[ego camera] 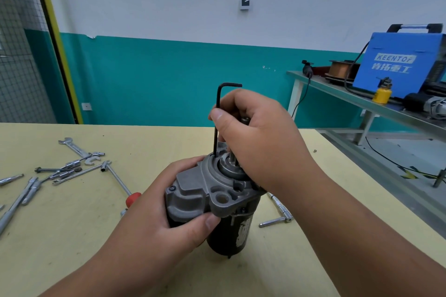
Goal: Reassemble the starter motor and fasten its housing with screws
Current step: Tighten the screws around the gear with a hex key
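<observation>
The starter motor (pixel 231 231) stands upright on the yellow table (pixel 72 236), black body below and grey aluminium housing (pixel 200 190) on top. My left hand (pixel 156 212) grips the housing from the left, thumb on its front flange. A black L-shaped hex key (pixel 217 113) stands vertically with its lower tip at the housing's far rim. My right hand (pixel 255 137) pinches the key's long shaft from the right, above the pinion shaft. The screw under the key's tip is hidden.
Wrenches, sockets and extension bars (pixel 72 166) lie scattered on the left of the table. A red-handled tool (pixel 132 199) lies behind my left hand, a ratchet bar (pixel 277 214) to the right. A side bench holds a blue welder (pixel 398 62).
</observation>
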The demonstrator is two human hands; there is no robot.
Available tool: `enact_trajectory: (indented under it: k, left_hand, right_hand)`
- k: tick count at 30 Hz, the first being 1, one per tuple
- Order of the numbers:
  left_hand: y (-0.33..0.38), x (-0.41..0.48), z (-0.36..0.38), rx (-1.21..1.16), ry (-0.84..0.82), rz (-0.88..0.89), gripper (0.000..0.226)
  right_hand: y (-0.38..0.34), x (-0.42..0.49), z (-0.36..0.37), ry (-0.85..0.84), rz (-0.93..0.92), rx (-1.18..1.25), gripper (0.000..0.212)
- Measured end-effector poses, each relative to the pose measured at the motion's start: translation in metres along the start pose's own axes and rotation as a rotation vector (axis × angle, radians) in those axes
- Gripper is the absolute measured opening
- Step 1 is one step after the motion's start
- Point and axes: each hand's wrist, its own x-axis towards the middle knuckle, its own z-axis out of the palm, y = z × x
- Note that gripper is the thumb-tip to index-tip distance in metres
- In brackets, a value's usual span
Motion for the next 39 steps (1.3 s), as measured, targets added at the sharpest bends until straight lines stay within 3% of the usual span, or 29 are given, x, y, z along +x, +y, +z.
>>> enact_trajectory:
  k: [9,16,22,39]
  left_hand:
    - [0.0006,0.0015,0.0008,-0.031,-0.005,0.007,0.064]
    - [-0.0007,0.0009,0.0009,-0.028,0.007,0.004,0.066]
    - [-0.0038,-0.0004,-0.0001,0.001,0.0,0.005,0.068]
    - [-0.0011,-0.0003,0.0003,-0.001,0.018,-0.013,0.066]
  right_hand:
    - [-0.0013,-0.0009,-0.0009,-0.007,0.01,0.039,0.012]
    - [0.0002,-0.0013,-0.001,0.003,-0.002,-0.013,0.024]
    - [0.0006,-0.0009,-0.0013,-0.008,0.017,0.045,0.013]
    - [-0.0004,-0.0007,-0.0019,-0.018,-0.019,-0.004,0.019]
